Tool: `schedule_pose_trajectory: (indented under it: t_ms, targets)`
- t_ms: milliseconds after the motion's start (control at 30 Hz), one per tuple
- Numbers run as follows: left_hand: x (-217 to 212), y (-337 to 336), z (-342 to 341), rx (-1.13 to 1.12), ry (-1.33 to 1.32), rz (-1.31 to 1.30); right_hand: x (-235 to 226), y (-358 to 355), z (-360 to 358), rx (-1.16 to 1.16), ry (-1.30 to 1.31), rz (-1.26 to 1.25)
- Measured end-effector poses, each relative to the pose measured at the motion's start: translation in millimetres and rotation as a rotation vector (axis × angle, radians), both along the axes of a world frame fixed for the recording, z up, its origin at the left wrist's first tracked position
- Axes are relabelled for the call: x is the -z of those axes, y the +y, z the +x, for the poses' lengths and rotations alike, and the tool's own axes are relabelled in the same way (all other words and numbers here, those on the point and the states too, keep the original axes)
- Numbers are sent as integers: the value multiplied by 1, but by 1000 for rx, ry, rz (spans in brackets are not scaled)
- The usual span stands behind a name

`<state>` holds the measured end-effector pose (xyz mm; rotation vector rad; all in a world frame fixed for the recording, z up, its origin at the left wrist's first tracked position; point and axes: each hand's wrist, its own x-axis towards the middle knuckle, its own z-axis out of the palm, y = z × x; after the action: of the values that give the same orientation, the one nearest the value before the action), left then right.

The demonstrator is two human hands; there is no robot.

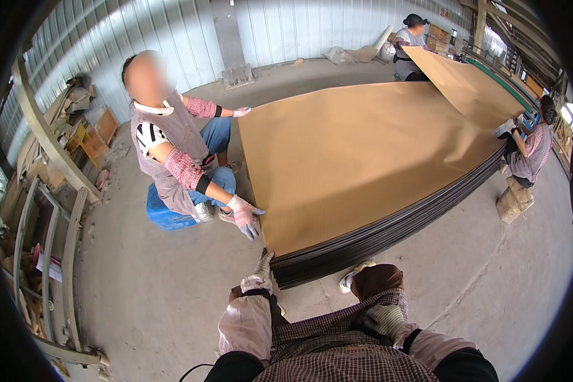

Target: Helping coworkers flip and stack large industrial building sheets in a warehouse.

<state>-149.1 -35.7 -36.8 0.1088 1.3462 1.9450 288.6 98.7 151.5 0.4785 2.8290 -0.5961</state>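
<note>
A large brown sheet with a fine ribbed look lies on top of a tall stack of dark-edged sheets. At its near left corner is my left hand, in a pale glove with dark fingertips; its fingers are stretched and touch the stack's corner. My right hand, in a striped glove, rests low over my checked apron, away from the stack. Its dark fingertips merge with the dark cloth, so their pose is unclear. Just beyond my left hand, a co-worker's gloved hand lies open at the sheet's left edge.
That co-worker sits on a blue seat at the left. Two other people are at the far right, around a second brown sheet with a raised corner. Metal frames stand along the left. A wrapped bundle sits on the floor.
</note>
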Motion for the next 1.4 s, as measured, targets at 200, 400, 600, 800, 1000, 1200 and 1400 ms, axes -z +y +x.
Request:
schedule_pose_trajectory:
  t_ms: [200, 400, 600, 800, 1000, 1200, 1400]
  targets:
    - [24, -16, -11, -36, 78, 16, 1, -1, -4, -39, 58, -9]
    - [17, -12, -9, 39, 152, -2, -1, -1, -2, -39, 56, 11]
    - [6, -13, -4, 27, 124, 18, -2, -4, -2, -31, 89, 25]
    - [0, -12, 1, -15, 21, 30, -2, -4, -1, 2, 96, 24]
    - [17, -45, -19, -8, -133, -10, -4, -3, -11, -34, 85, -73]
    - [-35, -6, 21, 70, 17, 145, 1, -2, 9, 4, 145, -109]
    - [-36, -23, 13, 17, -35, 34, 2, -2, 3, -26, 135, -58]
